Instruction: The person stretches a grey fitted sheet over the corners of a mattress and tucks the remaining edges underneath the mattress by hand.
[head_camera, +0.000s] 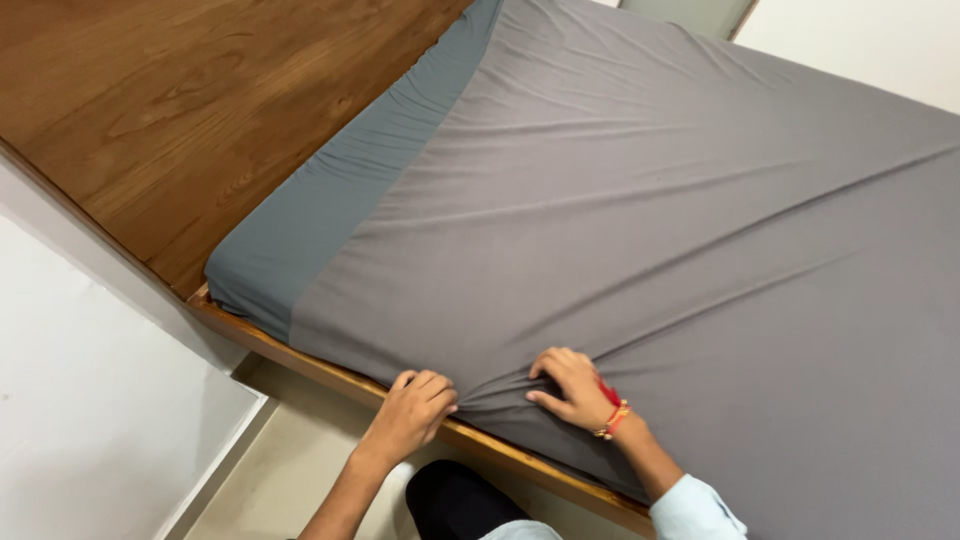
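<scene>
I had my left hand (412, 405) fisted on the grey bedsheet (650, 250) at the wooden bed frame (300, 360) edge, my right hand (568, 388) pinching folds beside it; tucking seemingly needed a downward pull

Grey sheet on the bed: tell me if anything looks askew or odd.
The grey sheet stops short of the headboard, baring a teal strip. Creases fan from where the left hand and right hand bunch it.
</scene>
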